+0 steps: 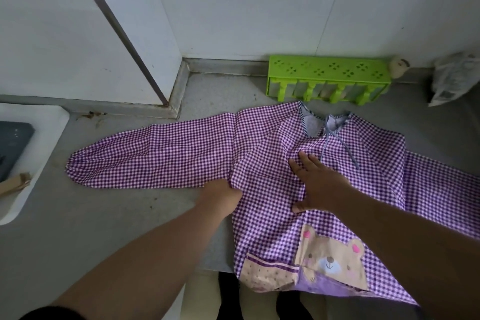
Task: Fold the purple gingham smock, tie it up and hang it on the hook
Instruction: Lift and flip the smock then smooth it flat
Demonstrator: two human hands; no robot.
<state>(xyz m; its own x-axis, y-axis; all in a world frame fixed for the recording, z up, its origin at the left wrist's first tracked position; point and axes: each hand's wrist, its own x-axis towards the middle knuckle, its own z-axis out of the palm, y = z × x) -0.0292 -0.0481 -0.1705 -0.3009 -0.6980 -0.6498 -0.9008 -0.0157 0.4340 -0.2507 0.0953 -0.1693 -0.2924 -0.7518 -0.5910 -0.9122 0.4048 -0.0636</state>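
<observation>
The grey worktop (104, 215) carried the purple gingham smock (272, 215), spread flat, collar far, bear pocket near. Its left sleeve (150, 156) ran long, straight out leftward, cuff well away. The right hand (315, 182) pressed flat and spread on the chest. The left hand (223, 193), nearer that sleeve, was tucked under the armpit edge; its fingers were hidden, grip unclear.
</observation>
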